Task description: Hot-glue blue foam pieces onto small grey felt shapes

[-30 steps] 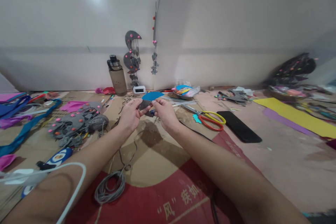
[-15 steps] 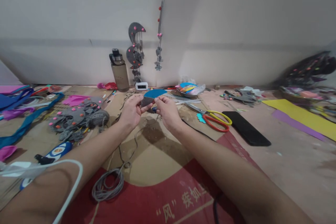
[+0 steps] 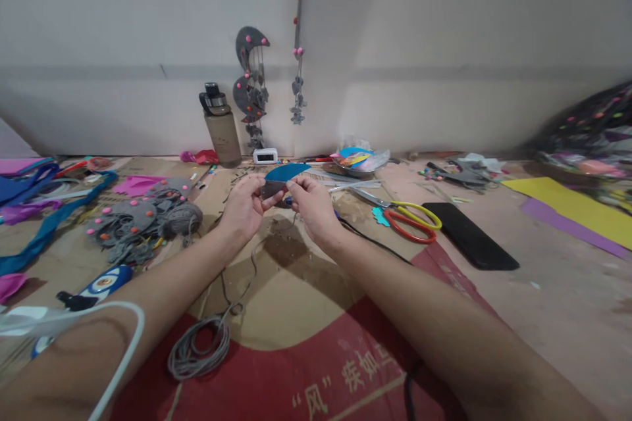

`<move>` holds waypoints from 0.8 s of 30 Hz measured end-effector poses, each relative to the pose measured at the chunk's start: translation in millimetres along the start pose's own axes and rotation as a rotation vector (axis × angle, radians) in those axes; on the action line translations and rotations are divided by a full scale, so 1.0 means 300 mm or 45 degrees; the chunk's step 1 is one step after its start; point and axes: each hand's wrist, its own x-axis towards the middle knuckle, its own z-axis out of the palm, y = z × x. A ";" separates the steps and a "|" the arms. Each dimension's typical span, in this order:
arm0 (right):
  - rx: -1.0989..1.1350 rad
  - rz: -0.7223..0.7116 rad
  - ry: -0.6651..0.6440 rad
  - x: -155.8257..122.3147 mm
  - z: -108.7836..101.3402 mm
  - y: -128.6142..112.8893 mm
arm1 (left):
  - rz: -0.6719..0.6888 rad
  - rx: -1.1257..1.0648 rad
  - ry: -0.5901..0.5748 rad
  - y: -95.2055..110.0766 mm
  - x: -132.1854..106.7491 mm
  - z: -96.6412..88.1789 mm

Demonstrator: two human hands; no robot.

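Observation:
Both of my hands meet above the middle of the cardboard-covered table. My left hand (image 3: pixel 243 207) pinches a small grey felt piece (image 3: pixel 271 189) by its left end. My right hand (image 3: pixel 311 205) is pinched at the piece's right end, fingers closed; something small and dark blue shows just under its thumb. A grey cord (image 3: pixel 253 256) hangs down from below the hands to a coil of grey cord (image 3: pixel 197 348) near the front edge. A blue felt half-disc (image 3: pixel 286 172) lies just behind the hands.
Yellow-and-red-handled scissors (image 3: pixel 407 219) and a black phone (image 3: pixel 469 234) lie to the right. A pile of grey felt shapes with pink beads (image 3: pixel 141 220) sits to the left. A water bottle (image 3: pixel 217 125), a small clock (image 3: pixel 265 156) and hanging felt mobiles (image 3: pixel 249 85) stand at the back wall. Yellow sheet (image 3: pixel 573 207) far right.
The view has tilted down and shifted slightly. Both hands have stayed pinched on the grey felt piece, barely moving.

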 end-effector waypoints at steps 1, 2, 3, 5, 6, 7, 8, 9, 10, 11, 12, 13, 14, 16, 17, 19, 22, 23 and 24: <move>-0.009 -0.010 0.004 0.000 0.000 0.000 | -0.004 -0.011 0.003 0.000 -0.001 0.001; -0.018 -0.021 0.009 0.000 0.000 0.000 | -0.008 -0.020 0.005 0.000 -0.002 0.002; -0.030 -0.031 0.018 0.000 0.000 0.001 | -0.012 -0.028 0.008 0.000 -0.003 0.003; -0.057 -0.041 0.040 -0.001 0.000 0.001 | -0.028 -0.038 0.018 -0.001 -0.003 0.003; -0.068 -0.039 0.045 -0.001 -0.001 0.002 | -0.042 -0.043 0.028 -0.001 -0.002 0.003; -0.073 -0.036 0.046 -0.001 -0.003 0.003 | -0.065 -0.050 0.036 -0.002 -0.001 0.002; -0.072 -0.034 0.042 0.000 -0.004 0.004 | -0.093 -0.061 0.040 -0.003 -0.001 0.001; -0.067 -0.032 0.039 0.001 -0.007 0.005 | -0.122 -0.073 0.041 -0.004 -0.001 0.001; -0.062 -0.033 0.038 0.002 -0.010 0.004 | -0.147 -0.086 0.037 -0.004 -0.001 0.001; -0.055 -0.034 0.042 0.005 -0.013 0.003 | -0.165 -0.098 0.025 -0.004 -0.002 0.002; -0.047 -0.032 0.054 0.007 -0.016 0.001 | -0.174 -0.109 0.001 -0.002 -0.004 0.003; -0.036 -0.025 0.069 0.009 -0.018 -0.001 | -0.173 -0.121 -0.032 0.000 -0.006 0.004; -0.024 -0.013 0.086 0.012 -0.020 -0.005 | -0.166 -0.131 -0.070 0.002 -0.008 0.006; 0.007 0.009 0.112 0.015 -0.022 -0.012 | -0.154 -0.128 -0.141 0.006 -0.012 0.008; 0.022 0.017 0.117 0.016 -0.022 -0.014 | -0.147 -0.115 -0.164 0.007 -0.013 0.009; 0.044 0.022 0.116 0.017 -0.021 -0.017 | -0.137 -0.066 -0.186 0.007 -0.013 0.008; 0.042 0.013 0.117 0.017 -0.021 -0.013 | -0.148 0.026 -0.198 0.005 -0.011 0.003; 0.031 0.005 0.118 0.017 -0.021 -0.010 | -0.150 0.053 -0.196 0.004 -0.010 0.000; 0.020 -0.003 0.120 0.016 -0.021 -0.008 | -0.150 0.076 -0.188 0.003 -0.008 -0.002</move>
